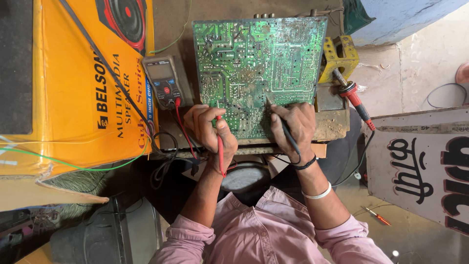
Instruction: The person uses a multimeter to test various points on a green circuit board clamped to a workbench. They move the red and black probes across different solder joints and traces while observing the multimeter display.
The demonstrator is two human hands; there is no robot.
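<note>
Cardboard speaker box lies far left, multimeter beside it. My left hand pinches the red probe and my right hand grips the black probe, both tips on the green circuit board, solder side up for testing. Soldering iron rests in its yellow stand.

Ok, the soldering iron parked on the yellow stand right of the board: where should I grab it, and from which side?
Probably take the soldering iron by its red handle, coming from the lower right where the cord trails off. The metal tip end points up-left into the yellow stand, so that end is best avoided. The handle lies tilted and clear of the board, and the right hand is nearest.
</note>
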